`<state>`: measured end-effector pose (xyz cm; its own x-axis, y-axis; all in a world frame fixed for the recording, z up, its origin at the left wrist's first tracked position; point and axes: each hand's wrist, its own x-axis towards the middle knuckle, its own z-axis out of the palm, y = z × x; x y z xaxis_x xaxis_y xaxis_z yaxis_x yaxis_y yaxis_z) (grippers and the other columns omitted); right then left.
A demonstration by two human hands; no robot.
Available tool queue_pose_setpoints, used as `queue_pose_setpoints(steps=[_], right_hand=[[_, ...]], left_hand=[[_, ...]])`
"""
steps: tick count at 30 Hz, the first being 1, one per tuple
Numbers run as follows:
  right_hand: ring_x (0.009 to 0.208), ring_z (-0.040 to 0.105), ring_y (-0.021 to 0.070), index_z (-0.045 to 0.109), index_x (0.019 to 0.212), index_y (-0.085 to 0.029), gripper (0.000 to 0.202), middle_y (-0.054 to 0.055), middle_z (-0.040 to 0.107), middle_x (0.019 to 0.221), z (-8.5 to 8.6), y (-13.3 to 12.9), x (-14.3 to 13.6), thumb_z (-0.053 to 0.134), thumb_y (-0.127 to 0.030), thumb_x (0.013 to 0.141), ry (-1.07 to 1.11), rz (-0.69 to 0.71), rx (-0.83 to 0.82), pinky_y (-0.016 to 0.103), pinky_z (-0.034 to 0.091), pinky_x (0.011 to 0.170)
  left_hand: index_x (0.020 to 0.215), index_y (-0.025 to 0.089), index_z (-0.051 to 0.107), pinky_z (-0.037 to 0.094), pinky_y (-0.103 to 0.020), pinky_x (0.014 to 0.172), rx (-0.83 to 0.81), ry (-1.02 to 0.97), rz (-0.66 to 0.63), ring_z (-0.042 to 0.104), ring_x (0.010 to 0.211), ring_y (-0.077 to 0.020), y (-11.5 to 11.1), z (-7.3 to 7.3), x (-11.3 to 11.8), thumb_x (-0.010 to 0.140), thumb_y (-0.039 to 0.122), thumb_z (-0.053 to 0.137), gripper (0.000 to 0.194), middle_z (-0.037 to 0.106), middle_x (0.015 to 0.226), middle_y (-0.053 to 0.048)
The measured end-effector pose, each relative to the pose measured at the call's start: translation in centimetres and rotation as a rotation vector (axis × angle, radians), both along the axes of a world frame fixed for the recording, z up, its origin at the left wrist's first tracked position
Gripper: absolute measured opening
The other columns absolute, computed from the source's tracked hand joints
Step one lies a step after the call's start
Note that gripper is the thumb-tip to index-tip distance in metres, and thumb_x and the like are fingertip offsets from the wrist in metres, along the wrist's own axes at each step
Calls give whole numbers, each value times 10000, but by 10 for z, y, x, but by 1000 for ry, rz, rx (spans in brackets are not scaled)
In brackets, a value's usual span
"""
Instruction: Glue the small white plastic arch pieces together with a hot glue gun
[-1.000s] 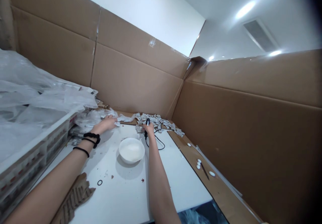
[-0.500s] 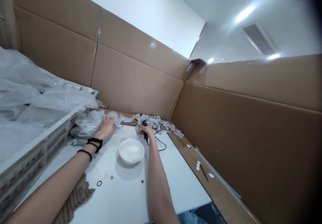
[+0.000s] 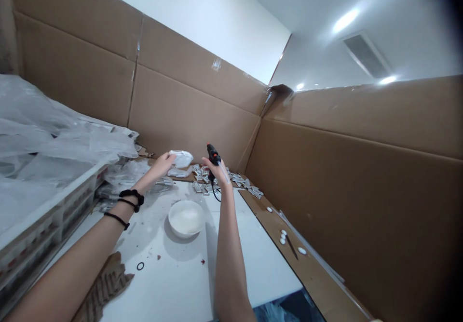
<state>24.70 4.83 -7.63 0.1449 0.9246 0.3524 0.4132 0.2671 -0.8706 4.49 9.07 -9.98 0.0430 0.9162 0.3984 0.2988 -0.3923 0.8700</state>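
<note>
My left hand (image 3: 163,164) pinches a clear plastic piece (image 3: 182,158) by its left end, above the back of the white table (image 3: 159,293). To the right, my right hand (image 3: 219,171) is wrapped round a black glue gun (image 3: 213,154) with orange parts, its tip pointing up and away. A clear stick juts from the gun's rear, and a black cord hangs below it. Nearer to me, between my forearms, stands a white bowl (image 3: 186,219). Behind my right hand lie many small silvery-white pieces (image 3: 253,190).
Clear plastic pieces (image 3: 123,175) are heaped beside a white crate (image 3: 68,201) holding translucent bags. Torn cardboard (image 3: 108,283) and a black ring (image 3: 140,266) lie near the front. White ovals (image 3: 301,250) and a dark thin tool (image 3: 291,247) rest on the right cardboard strip. Cardboard walls (image 3: 195,114) rise behind.
My left hand has risen from the plastic heap and moved right with a clear piece. My right hand has lifted the glue gun, which now points upward.
</note>
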Motion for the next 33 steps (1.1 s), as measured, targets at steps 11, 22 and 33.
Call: queue_pose_setpoints(steps=[11,22,33], right_hand=[[802,536,182,564,1006,-152,303,54,608,914,56,-63,-35,538,-345,774,-233,184,475,283,451,747],[846,558,182,610,1091,-168,376,30,628,982,60,-69,-30,523,-258,736,-134,266,430,280,461,776],[1056,570,217,509,1257,-236,517,70,610,1161,61,-69,-40,524,-508,818,80,270,439,345,484,853]], left_hand=[[892,157,540,439,-243,664,64,-562,-291,560,744,-133,-60,56,30,688,377,645,318,592,856,-23],[791,155,559,462,-240,697,37,-851,-373,562,734,-118,-82,77,19,684,273,619,170,592,750,-2],[1183,126,570,481,-245,681,107,-689,-485,595,804,-152,-78,78,15,753,210,426,461,662,943,-64]])
